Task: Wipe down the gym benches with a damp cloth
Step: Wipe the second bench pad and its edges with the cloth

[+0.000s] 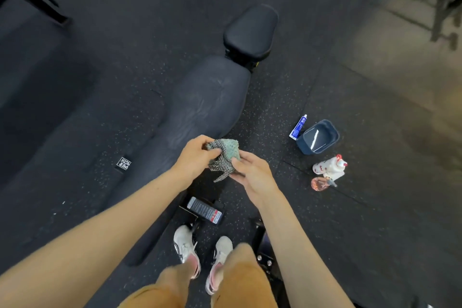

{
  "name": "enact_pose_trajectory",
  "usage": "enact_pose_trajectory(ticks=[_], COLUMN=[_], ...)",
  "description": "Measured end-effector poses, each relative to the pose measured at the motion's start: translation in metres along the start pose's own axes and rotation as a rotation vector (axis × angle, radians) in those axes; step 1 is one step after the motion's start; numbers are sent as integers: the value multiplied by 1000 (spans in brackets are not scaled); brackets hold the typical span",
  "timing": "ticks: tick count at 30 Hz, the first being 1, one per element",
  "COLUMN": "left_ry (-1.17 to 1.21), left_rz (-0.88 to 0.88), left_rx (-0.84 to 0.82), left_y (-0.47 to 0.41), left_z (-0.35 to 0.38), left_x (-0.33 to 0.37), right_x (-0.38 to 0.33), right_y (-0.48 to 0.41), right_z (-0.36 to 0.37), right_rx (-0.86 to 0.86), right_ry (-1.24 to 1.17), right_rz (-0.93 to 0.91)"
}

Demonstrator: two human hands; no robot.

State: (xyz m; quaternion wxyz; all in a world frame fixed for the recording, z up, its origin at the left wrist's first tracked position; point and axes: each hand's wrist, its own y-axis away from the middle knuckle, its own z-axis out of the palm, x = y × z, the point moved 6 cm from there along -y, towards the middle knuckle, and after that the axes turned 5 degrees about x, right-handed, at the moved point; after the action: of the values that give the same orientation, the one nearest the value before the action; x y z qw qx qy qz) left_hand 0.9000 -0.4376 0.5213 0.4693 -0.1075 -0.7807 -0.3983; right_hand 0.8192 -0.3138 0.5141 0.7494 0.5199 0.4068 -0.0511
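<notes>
1. The cloth (223, 157) is a crumpled bunch, nubbly teal terry on one face and a black-and-white checked weave on the other. A checked tail hangs below it. It is held in the air between both grips, over the near end of the bench.
2. The left grip (193, 157) curls round the checked upper edge. The right grip (252, 170) pinches the lower right side.
3. Beyond the grips runs the long back pad (207, 100), matte dark vinyl with rounded ends and faint streaks. Farther on is the smaller, glossier seat pad (250, 32).
4. The floor (350, 220) is black speckled rubber. On it, right of the right grip, stand a rounded dark-blue plastic basin (303, 146), a white-and-blue tube (298, 126) just beside it, a white bottle (328, 166) with red marks and a round pink bottle (318, 184).
</notes>
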Motion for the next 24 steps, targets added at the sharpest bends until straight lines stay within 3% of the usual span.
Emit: enact_pose_trajectory(ticks=[5,11,16,20,24], left_ry=[-27,157,268,343,477], left_rz=[3,-80,-125,-184,-244], left_rx=[70,109,175,253,248], left_y=[0,-22,-64,-109,-147], left_z=[-29,-21,9,47,106], left_x=[12,26,53,83,122], right_x=[-17,-48,-92,-144,-212], right_y=[3,-29,-83,-136,-182], right_z=[21,23,3,-22,-58], right_rx=[67,58,-49,-137,-111], right_ry=[56,124,146,396,522], right_rz=[35,4,-25,-31,-65])
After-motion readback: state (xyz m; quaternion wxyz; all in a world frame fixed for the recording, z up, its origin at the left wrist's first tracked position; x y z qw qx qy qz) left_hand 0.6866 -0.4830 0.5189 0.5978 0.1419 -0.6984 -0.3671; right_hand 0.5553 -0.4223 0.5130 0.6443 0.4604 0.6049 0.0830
